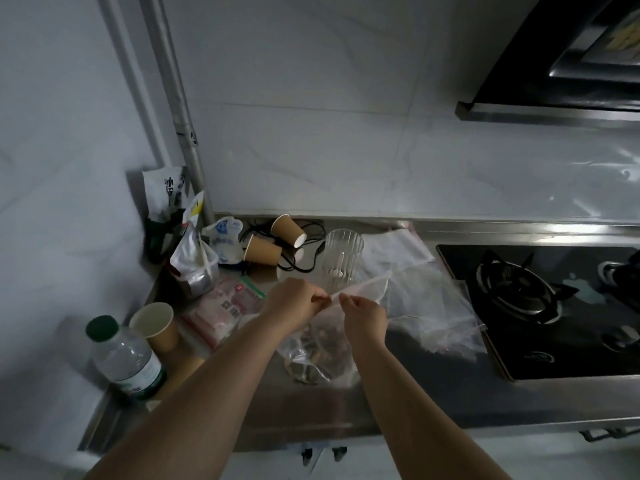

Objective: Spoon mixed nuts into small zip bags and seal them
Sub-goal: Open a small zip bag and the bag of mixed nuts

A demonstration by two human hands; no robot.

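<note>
Head view: left hand (294, 299), right hand (363, 315) pinch zip bag (318, 355) top (nuts hang below).

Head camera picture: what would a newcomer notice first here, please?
First, the two bare hands at the centre, the left hand and right hand, pinching the top edge of a clear zip bag with dark nuts inside, above the steel counter. Behind them stands a clear ribbed glass; at far right lies a black gas stove.

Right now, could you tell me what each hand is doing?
Left hand: closed, pinching the top edge of the clear zip bag.
Right hand: closed, pinching the same edge beside it.
</note>
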